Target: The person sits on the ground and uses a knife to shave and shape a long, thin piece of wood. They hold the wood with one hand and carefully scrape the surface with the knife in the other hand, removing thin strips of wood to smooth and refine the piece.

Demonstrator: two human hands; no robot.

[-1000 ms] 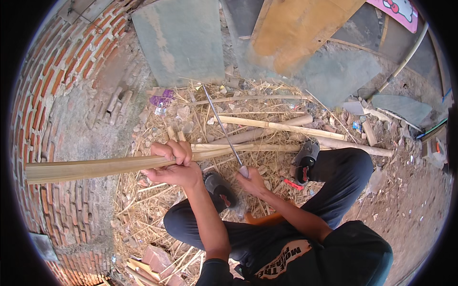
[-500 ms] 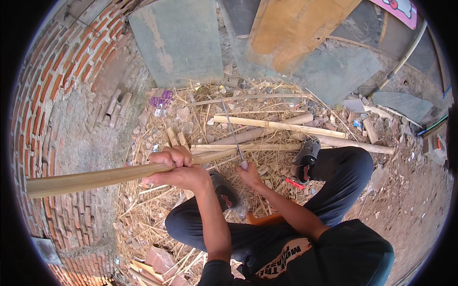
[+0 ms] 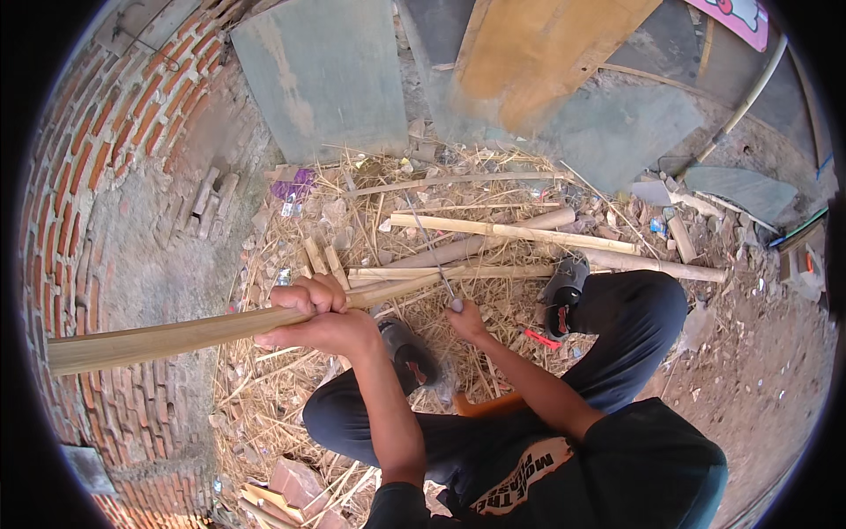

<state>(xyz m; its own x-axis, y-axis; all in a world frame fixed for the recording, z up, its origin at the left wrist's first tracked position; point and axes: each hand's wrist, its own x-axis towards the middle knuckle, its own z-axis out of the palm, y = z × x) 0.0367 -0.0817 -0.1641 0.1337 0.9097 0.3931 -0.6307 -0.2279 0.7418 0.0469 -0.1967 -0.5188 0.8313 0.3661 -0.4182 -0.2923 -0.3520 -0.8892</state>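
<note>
My left hand [image 3: 319, 316] is closed around a long pale bamboo strip [image 3: 167, 339], thumb beneath and fingers over the top. The strip runs from the far left, past my hand, to the blade in front of me. In my right hand [image 3: 468, 323] is the light grey handle of a long, thin-bladed knife [image 3: 430, 242]. Its blade points away from me and crosses the strip near the strip's right end, seeming to touch it. How deep the edge sits in the bamboo cannot be made out.
Split bamboo pieces [image 3: 520, 231] and a round pole [image 3: 652, 264] lie beyond my feet among straw and shavings. A red-handled tool [image 3: 541, 339] rests by my right shoe [image 3: 564, 295]. A brick wall [image 3: 97, 167] stands left; grey boards [image 3: 326, 84] lean at the back.
The strip's left end has dipped slightly. My right hand and the knife handle have shifted a little to the right, with the blade still across the strip. Both grips are unchanged.
</note>
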